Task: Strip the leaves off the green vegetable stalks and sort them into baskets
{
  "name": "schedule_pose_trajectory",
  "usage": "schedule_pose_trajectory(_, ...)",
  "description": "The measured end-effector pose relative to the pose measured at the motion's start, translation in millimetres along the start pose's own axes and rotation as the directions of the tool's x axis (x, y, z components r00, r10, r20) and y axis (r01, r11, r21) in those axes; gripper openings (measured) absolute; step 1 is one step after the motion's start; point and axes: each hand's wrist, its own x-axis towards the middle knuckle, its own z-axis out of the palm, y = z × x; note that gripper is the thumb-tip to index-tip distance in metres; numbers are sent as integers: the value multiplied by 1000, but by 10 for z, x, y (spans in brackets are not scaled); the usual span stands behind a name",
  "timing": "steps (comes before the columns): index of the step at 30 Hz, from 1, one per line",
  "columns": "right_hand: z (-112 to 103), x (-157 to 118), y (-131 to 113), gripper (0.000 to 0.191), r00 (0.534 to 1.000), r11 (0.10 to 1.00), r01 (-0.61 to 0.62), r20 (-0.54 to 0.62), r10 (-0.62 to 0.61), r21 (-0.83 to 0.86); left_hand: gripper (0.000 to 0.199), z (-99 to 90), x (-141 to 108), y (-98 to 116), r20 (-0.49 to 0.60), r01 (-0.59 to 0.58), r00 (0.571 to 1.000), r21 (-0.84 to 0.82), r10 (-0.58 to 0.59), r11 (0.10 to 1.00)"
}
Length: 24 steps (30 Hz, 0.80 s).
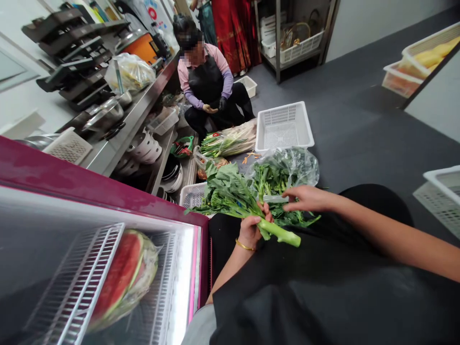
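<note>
My left hand point(250, 231) is closed around a leafy green stalk point(282, 234), which looks like Chinese broccoli. Its thick pale cut end points right toward my black apron, and its broad leaves spread to the left. To the right of the stalk, my right hand point(307, 198) has its fingers apart, and no object shows in them. Beneath and beyond that hand, more leafy greens point(275, 178) lie in and around a clear plastic bag point(304, 165). Part of a white basket point(192, 195) shows behind the held leaves.
An empty-looking white crate point(283, 127) stands beyond the bag, beside bundled scallions point(230, 141). A co-worker point(206, 79) sits behind them. At left are a glass-fronted fridge with cut watermelon point(120, 273) and a steel shelf point(118, 143). Another white basket point(443, 191) is at right.
</note>
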Motion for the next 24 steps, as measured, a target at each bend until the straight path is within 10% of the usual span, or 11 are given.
schedule_pose_trajectory(3, -91, 242, -299, 46, 966, 963, 81, -259, -12, 256, 26, 10, 11, -93, -44, 27, 999, 138, -21, 990)
schedule_pose_trajectory(7, 135, 227, -513, 42, 876, 971, 209, -464, -133, 116, 25, 82, 24, -54, -108, 19, 994, 40, -15, 999)
schedule_pose_trajectory(11, 270, 4, -275, 36, 841, 865, 498, -210, -499, -61, 28, 150, 0, 104, -107, -7, 994, -211, -16, 978)
schedule_pose_trajectory(14, 144, 67, -96, 31, 946, 908, 324, -104, -307, 265, 34, 181, -35, 151, -75, 24, 996, -270, -46, 962)
schedule_pose_trajectory(18, 10, 353, -213, 44, 983, 709, 182, -118, -140, 682, 34, 207, -42, 122, 30, 102, 995, -283, -97, 954)
schedule_pose_trajectory(22, 158, 384, -468, 44, 902, 910, 249, -422, -93, 331, 30, 155, 18, 94, -46, 118, 991, -164, -127, 979)
schedule_pose_trajectory(24, 288, 264, -498, 42, 817, 953, 303, -515, -259, 1, 29, 109, 48, 83, -153, 101, 981, -148, -123, 984)
